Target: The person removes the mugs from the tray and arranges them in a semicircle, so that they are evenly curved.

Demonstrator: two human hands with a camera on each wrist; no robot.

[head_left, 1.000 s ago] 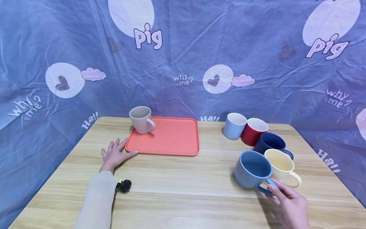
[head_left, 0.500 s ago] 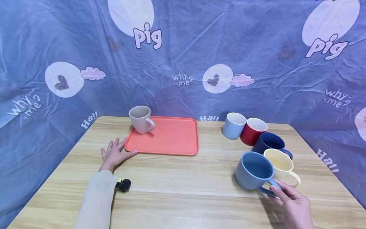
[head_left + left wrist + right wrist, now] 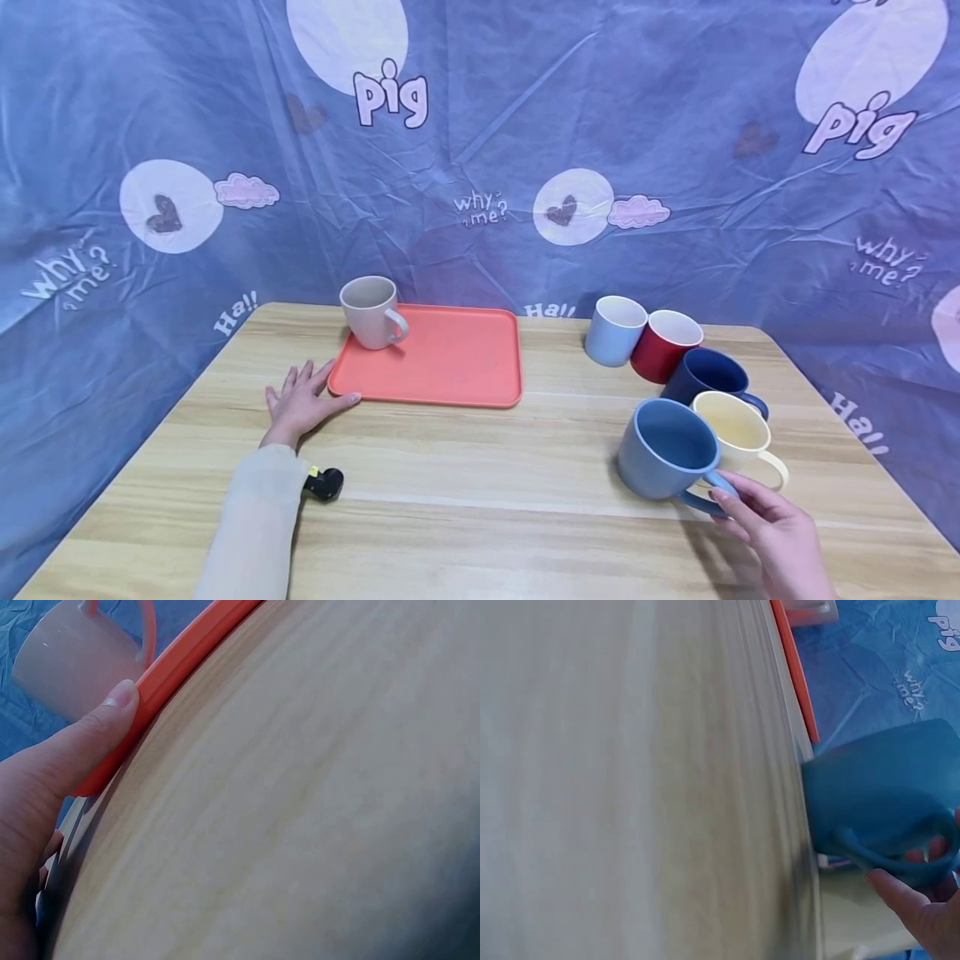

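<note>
My right hand (image 3: 780,525) pinches the handle of a grey-blue mug (image 3: 660,462), thumb and fingers on the handle. The mug is upright, its opening facing up, at the right of the table, and it overlaps a pale yellow mug (image 3: 738,429) in the head view. In the right wrist view the blue mug (image 3: 885,787) shows side-on with its handle in the fingers. My left hand (image 3: 300,406) lies spread at the near left corner of a coral tray (image 3: 457,358), thumb (image 3: 105,720) against the front rim. A light grey mug (image 3: 369,314) stands on the tray's far left part.
Behind the held mug, a light blue mug (image 3: 611,335), a red mug (image 3: 663,350) with white inside and a navy mug (image 3: 701,375) stand close together in a slanting row. A patterned blue cloth (image 3: 480,133) hangs behind the wooden table (image 3: 465,508).
The blue mug and my right hand have shifted slightly to the right since one second ago. My left hand and the tray stay where they were.
</note>
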